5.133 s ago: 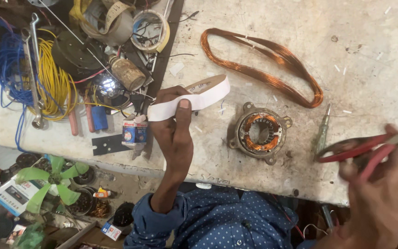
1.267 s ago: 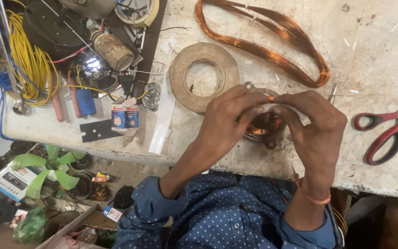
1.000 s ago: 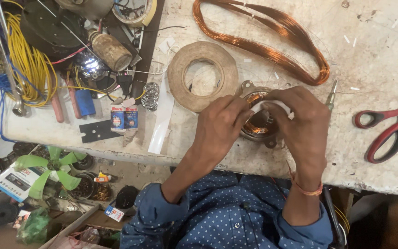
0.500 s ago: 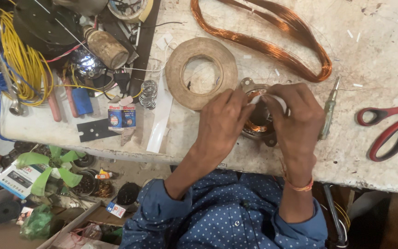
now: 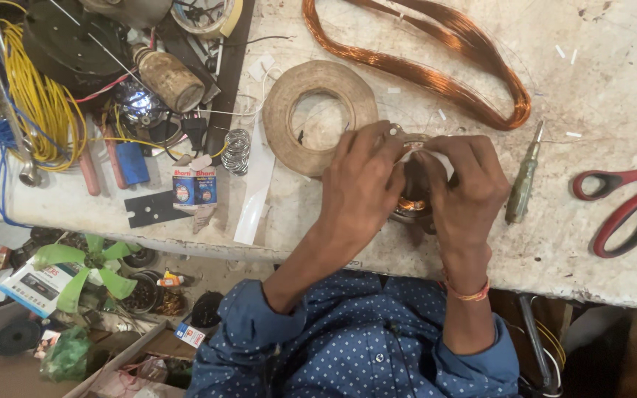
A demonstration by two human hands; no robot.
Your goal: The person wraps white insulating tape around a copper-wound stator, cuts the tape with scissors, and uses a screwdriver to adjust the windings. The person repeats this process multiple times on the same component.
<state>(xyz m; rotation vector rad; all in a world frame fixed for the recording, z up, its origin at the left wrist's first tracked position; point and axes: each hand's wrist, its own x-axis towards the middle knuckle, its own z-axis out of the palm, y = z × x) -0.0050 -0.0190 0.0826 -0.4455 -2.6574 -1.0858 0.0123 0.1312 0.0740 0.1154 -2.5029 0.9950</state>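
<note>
Both my hands are closed over the stator (image 5: 411, 203) near the front edge of the worktop (image 5: 613, 74). My left hand (image 5: 363, 184) wraps it from the left, fingers curled over the top; my right hand (image 5: 460, 184) covers the other side, and between thumb and fingers its grip pinches a small white strip (image 5: 436, 158) right above the copper winding. Only a glint of the winding and a bit of metal rim show between my palms — the rest is hidden.

Just beyond my left knuckles lies a flat tape roll (image 5: 320, 112), touching or nearly touching them. To the right of my right hand, a green screwdriver (image 5: 523, 178) lies close by, and further right the red scissors (image 5: 624, 206) lie at the frame's edge. A long loop of copper wire (image 5: 436, 70) lies across the far side. Off to the left, well apart — yellow wire (image 5: 35, 96) and a spring (image 5: 237, 151).
</note>
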